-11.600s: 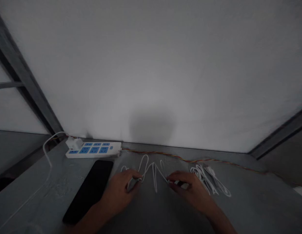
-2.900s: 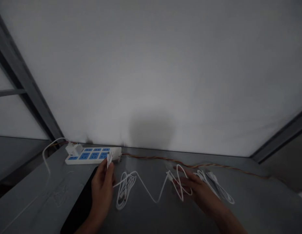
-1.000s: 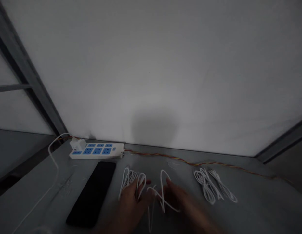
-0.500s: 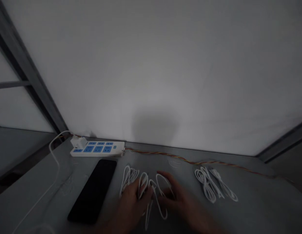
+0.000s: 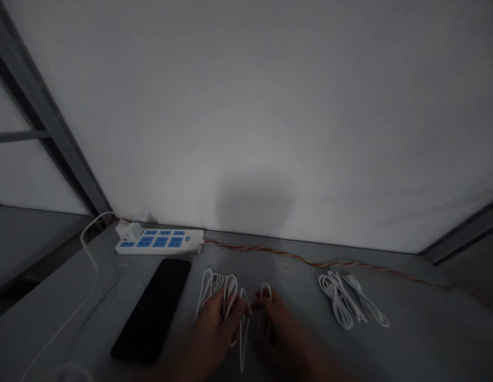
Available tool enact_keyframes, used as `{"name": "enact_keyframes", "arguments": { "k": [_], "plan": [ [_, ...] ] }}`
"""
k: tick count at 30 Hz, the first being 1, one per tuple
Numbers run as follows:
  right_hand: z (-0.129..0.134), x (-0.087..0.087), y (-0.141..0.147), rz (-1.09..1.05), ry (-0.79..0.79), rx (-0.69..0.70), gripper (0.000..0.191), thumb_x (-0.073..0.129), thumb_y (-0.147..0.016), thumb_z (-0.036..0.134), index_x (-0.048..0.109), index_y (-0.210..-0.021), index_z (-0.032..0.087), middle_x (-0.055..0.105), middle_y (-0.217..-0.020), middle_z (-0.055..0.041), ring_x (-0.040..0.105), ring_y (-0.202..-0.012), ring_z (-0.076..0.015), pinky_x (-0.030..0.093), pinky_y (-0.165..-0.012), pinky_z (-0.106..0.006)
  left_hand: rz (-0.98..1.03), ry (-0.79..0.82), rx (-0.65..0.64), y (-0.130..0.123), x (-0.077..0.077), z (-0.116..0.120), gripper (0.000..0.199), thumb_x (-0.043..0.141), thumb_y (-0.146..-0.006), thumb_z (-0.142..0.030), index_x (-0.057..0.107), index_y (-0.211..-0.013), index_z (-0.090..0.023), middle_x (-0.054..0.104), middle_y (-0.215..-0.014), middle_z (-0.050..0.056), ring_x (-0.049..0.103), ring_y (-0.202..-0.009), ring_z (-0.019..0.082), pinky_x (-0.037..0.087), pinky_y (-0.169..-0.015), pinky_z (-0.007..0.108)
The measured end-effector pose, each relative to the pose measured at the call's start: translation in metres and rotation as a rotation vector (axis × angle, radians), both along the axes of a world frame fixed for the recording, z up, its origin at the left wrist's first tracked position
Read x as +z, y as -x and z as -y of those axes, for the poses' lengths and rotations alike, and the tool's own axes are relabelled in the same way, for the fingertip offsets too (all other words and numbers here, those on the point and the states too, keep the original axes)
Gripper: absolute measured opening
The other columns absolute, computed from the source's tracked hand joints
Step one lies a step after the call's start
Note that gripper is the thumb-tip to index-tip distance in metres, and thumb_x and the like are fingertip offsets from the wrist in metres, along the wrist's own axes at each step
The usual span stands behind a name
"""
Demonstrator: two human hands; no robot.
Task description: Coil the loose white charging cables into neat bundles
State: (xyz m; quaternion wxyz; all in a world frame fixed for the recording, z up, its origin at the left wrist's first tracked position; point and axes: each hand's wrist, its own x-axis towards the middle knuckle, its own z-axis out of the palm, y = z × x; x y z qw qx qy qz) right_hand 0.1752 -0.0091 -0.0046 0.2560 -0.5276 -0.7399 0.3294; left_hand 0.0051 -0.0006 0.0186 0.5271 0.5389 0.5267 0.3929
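Loops of a white cable (image 5: 242, 339) run between my two hands above the grey table. My left hand (image 5: 220, 321) is closed on the cable, with loops standing up from between its fingers. Just behind it lies a coiled white cable bundle (image 5: 208, 286), partly covered by that hand. My right hand (image 5: 276, 321) is closed round another loop of the same cable, close beside the left hand. The cable's ends are hidden or too dim to make out. To the left of my left hand lies a black smartphone (image 5: 153, 310), screen up.
At the back left stands a white power strip (image 5: 192, 244) with blue sockets and a white charger plug (image 5: 129, 232) in it. Twisted coloured wires (image 5: 266, 249) cross the table's back. Two tied white cable bundles (image 5: 339, 300) lie right. A white wall (image 5: 250, 132) rises behind.
My right hand has moved left towards my left hand and its fingers have closed in. The cable loop by it has become narrower. The left hand stays nearly in place.
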Motion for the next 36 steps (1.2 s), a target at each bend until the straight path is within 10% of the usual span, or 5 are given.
{"name": "enact_keyframes", "arguments": {
  "k": [9, 18, 25, 30, 36],
  "plan": [
    [-0.004, 0.002, -0.026, 0.008, 0.02, -0.086, 0.052, 0.053, -0.078, 0.011, 0.058, -0.126, 0.031, 0.073, -0.104, -0.0045, 0.066, -0.09, -0.0236, 0.048, -0.08, -0.034, -0.051, -0.029, 0.032, 0.002, -0.005, -0.002, 0.027, 0.054, -0.086, -0.044, 0.06, -0.074, -0.02, 0.049, -0.054, -0.006, 0.049, -0.046, 0.013, 0.035, -0.043, 0.022],
    [-0.01, -0.006, -0.016, 0.111, 0.03, -0.175, 0.008, 0.059, -0.077, 0.016, 0.064, -0.081, 0.021, 0.069, -0.074, -0.0006, 0.062, -0.067, -0.0165, 0.044, -0.061, -0.025, -0.276, -0.125, -0.043, 0.004, -0.008, -0.002, 0.025, 0.053, -0.087, -0.034, 0.058, -0.107, -0.019, 0.07, -0.095, 0.006, 0.068, -0.085, 0.021, 0.052, -0.076, 0.03],
    [-0.007, 0.0, -0.033, 0.088, -0.026, -0.163, 0.057, 0.052, -0.076, 0.01, 0.053, -0.131, 0.024, 0.065, -0.122, -0.0086, 0.065, -0.102, -0.0246, 0.049, -0.087, -0.036, -0.657, -0.323, -0.257, 0.006, -0.012, 0.005, 0.061, 0.045, -0.089, -0.022, 0.031, -0.148, -0.013, 0.043, -0.15, 0.013, 0.045, -0.134, 0.026, 0.041, -0.108, 0.039],
    [-0.01, 0.002, -0.03, 0.199, -0.079, -0.206, 0.036, 0.061, -0.083, 0.03, 0.066, -0.116, 0.018, 0.067, -0.118, -0.0147, 0.061, -0.109, -0.0332, 0.045, -0.097, -0.046, -0.922, -0.445, -0.417, 0.003, -0.003, 0.004, 0.055, 0.047, -0.09, -0.026, 0.043, -0.144, -0.015, 0.058, -0.137, 0.015, 0.057, -0.122, 0.032, 0.049, -0.099, 0.047],
    [-0.008, -0.007, -0.021, 0.191, -0.007, -0.208, 0.05, 0.058, -0.073, 0.012, 0.063, -0.123, 0.019, 0.062, -0.127, -0.0147, 0.063, -0.109, -0.0304, 0.048, -0.096, -0.044, -0.975, -0.399, -0.442, 0.0, 0.003, 0.005, 0.053, 0.044, -0.092, -0.029, 0.045, -0.143, -0.014, 0.066, -0.126, 0.017, 0.064, -0.109, 0.034, 0.053, -0.091, 0.049]
  ]
}}
